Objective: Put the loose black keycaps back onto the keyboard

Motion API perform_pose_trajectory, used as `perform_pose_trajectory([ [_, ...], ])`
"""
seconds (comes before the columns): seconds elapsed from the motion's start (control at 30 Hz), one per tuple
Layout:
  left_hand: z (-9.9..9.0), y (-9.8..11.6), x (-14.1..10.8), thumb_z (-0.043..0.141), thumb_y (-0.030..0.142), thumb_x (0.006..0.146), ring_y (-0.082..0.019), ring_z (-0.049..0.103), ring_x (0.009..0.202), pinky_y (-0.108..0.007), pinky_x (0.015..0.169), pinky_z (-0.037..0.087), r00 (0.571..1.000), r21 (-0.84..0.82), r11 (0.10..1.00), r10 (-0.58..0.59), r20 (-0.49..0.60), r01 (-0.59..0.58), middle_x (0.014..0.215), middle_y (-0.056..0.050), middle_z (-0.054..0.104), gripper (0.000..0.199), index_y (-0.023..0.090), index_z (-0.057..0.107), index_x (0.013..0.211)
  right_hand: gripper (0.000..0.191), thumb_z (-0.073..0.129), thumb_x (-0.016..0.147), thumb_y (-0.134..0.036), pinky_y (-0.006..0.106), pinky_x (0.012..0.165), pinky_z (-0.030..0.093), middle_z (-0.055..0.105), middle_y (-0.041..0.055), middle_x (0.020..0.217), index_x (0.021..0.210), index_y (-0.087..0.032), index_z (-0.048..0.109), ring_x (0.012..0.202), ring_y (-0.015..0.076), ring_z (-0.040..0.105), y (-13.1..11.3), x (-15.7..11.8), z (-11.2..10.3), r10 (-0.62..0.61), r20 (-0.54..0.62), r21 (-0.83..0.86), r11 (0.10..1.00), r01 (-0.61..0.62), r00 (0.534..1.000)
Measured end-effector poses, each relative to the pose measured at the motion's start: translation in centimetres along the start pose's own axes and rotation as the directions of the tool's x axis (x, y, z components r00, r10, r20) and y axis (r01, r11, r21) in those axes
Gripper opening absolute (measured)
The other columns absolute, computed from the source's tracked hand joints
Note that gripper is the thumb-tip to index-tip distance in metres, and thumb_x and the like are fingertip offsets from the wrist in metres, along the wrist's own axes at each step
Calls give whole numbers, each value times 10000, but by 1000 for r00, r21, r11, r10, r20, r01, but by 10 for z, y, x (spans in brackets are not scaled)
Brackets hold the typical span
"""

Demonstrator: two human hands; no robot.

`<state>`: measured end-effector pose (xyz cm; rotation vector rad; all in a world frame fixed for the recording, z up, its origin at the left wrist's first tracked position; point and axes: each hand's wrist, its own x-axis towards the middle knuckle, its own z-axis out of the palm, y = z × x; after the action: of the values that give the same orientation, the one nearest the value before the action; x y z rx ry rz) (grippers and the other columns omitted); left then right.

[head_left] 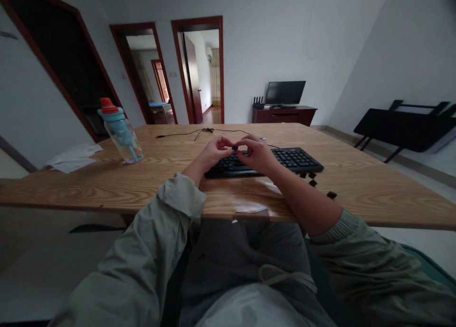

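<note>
A black keyboard (292, 160) lies on the wooden table in front of me, its middle partly covered by my hands. Just above it, a small black keycap (234, 148) is pinched between the fingertips of both hands. My left hand (216, 151) closes on it from the left, thumb and forefinger together. From the other side my right hand (257, 152) grips it too, with the fingers curled. Several loose keycaps (312, 182) are on the table near the keyboard's right front corner, by my right forearm; another keycap (331, 194) lies further right.
A clear bottle (123, 135) with a red and blue top stands at the left, beside white paper (74, 157). The black cable (208, 130) runs along the table behind the keyboard. The table's front edge (213, 216) is close to my lap.
</note>
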<state>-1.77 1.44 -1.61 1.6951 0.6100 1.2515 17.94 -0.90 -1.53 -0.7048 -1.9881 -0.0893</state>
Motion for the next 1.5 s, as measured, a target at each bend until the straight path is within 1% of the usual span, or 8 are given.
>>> perform_pose_trajectory([
  [0.1, -2, -1, -1, 818, 272, 665, -81, 559, 711, -212, 670, 435, 999, 9, 999, -36, 9, 36, 877, -10, 619, 380, 138, 603, 947, 184, 656, 808, -206, 290, 669, 474, 659, 59, 949, 979, -189, 722, 680, 137, 553, 0, 0, 0, 5, -15, -10, 1000, -5, 1000],
  [0.2, -3, 0, -2, 776, 306, 730, -67, 524, 625, -205, 598, 408, 994, -53, 993, -107, 21, 108, 808, 14, 594, 384, 156, 599, 1036, 176, 660, 806, -209, 287, 662, 469, 660, 55, 929, 969, -182, 719, 673, 135, 550, -1, 0, 0, -13, -23, -2, 1000, 13, 1000],
  [0.37, -1, 3, -4, 774, 314, 725, -64, 527, 586, -202, 573, 407, 977, -197, 957, -201, 74, 212, 767, 18, 592, 373, 144, 585, 998, 310, 655, 811, -203, 282, 648, 456, 678, 58, 1003, 1115, -204, 718, 659, 125, 541, -4, 0, -1, -37, 26, 17, 999, 36, 999],
  [0.63, 0, 6, -6, 836, 324, 655, -65, 551, 621, -201, 601, 430, 969, -241, 939, -236, 74, 247, 813, -12, 636, 393, 114, 663, 939, 185, 676, 815, -248, 273, 627, 424, 663, 45, 906, 983, -184, 716, 621, 113, 511, -3, 0, -1, -35, -3, -13, 999, 35, 999],
  [0.77, 1, 9, -7, 824, 343, 685, -71, 541, 635, -198, 588, 421, 967, -216, 943, -240, 87, 254, 804, -22, 636, 365, 117, 712, 948, 136, 695, 824, -283, 271, 626, 412, 652, 40, 892, 918, -185, 679, 636, 118, 503, -4, 0, -2, -29, -4, -24, 999, 29, 1000],
  [0.97, 1, 6, -5, 800, 366, 723, -76, 530, 635, -190, 575, 419, 961, -198, 942, -253, 109, 270, 765, -19, 609, 336, 126, 729, 948, 140, 713, 825, -296, 274, 635, 408, 643, 39, 901, 905, -192, 664, 655, 125, 511, -5, 1, -2, -26, -3, -26, 999, 26, 1000],
  [1.23, -1, 3, -4, 768, 317, 743, -85, 535, 630, -210, 581, 422, 951, -218, 930, -267, 153, 296, 770, -16, 597, 306, 126, 700, 972, 146, 714, 825, -295, 274, 630, 403, 633, 34, 913, 905, -193, 646, 643, 121, 506, -3, 1, -1, -34, -24, -25, 999, 33, 999],
  [1.5, 2, 5, -5, 744, 344, 757, -90, 527, 615, -214, 550, 393, 955, -201, 937, -260, 143, 285, 748, -20, 584, 272, 116, 669, 885, 148, 688, 804, -276, 287, 650, 419, 631, 46, 919, 913, -196, 627, 688, 144, 527, -9, 2, -4, -33, -4, -14, 999, 33, 999],
])
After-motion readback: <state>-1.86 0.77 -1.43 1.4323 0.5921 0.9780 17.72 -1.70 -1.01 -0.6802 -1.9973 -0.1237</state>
